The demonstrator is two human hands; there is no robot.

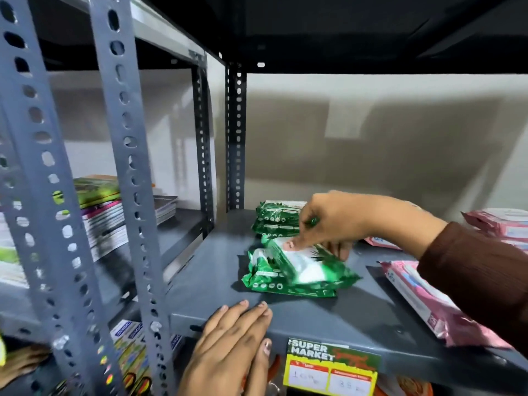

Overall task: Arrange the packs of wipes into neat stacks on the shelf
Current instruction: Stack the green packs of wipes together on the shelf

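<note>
Shelf: the grey metal shelf [328,318] runs across the view, and its front edge carries a price label [331,370].
Pink packs: several pink packs of wipes [423,298] lie loose on the right part of the shelf, partly hidden by the brown sleeve [480,278]; they are not in one stack.
Front green pile: a front pile of green packs [291,278] lies near the middle of the shelf; its top pack is turned slantwise over the pack below, so the edges do not match.
Back green stack: a back stack of green packs [274,218] stands just behind the front pile, close to the rear post, and looks rather square.
Long axis: the top pack seems to run from back-left to front-right, while the packs under it run more left to right.
Right hand: the right hand [337,224] reaches in from the right, with fingertips bent down on the far end of the slanted top pack; it grips or presses this pack, though blur hides the exact hold.
Left hand: the left hand [231,347] lies flat and empty on the front edge of the shelf, fingers together, apart from the packs.
Nearer hand: the right hand is already on the pack, and the left is near but in front of it.
Coming move: in my judgement the top pack needs a turn until its long side agrees with the pack below.
</note>
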